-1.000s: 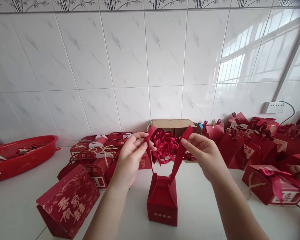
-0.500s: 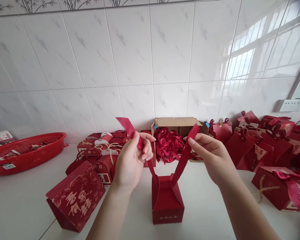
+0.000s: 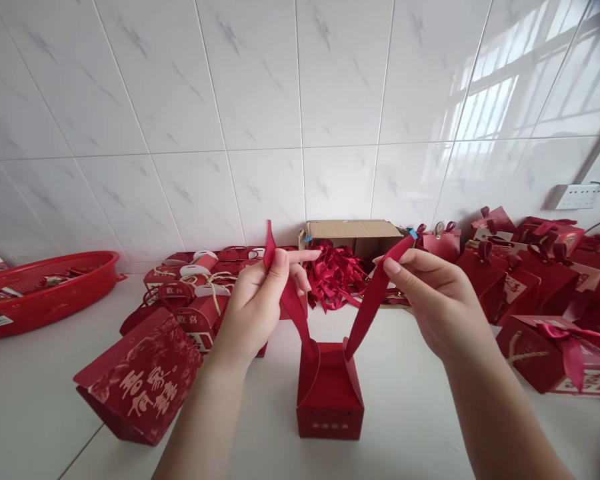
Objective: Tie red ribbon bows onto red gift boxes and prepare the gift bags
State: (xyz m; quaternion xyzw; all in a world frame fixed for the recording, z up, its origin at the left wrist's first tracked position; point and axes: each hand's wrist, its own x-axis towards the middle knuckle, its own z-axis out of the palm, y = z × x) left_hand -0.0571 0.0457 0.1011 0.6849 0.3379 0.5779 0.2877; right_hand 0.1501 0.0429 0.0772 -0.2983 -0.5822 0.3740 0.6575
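Note:
A small red gift box (image 3: 329, 395) stands on the white counter (image 3: 405, 413) in front of me. A red ribbon (image 3: 370, 303) runs through its top, with one end rising on each side. My left hand (image 3: 260, 300) pinches the left end between thumb and fingers, and its tip sticks up above the thumb. My right hand (image 3: 437, 300) pinches the right end, pulled up and out to the right. Both hands hover above the box, a little apart.
A larger red box with gold characters (image 3: 140, 377) lies on its side at the left. A red basket (image 3: 40, 293) sits far left. Several red boxes crowd the right (image 3: 520, 287) and the back left (image 3: 195, 293). A cardboard box (image 3: 355, 235) and loose ribbons (image 3: 335, 277) lie by the tiled wall.
My left hand has turned its ribbon end from leaning left to pointing straight up. My right hand has drawn its end further out to the right. The camera has tilted slightly down.

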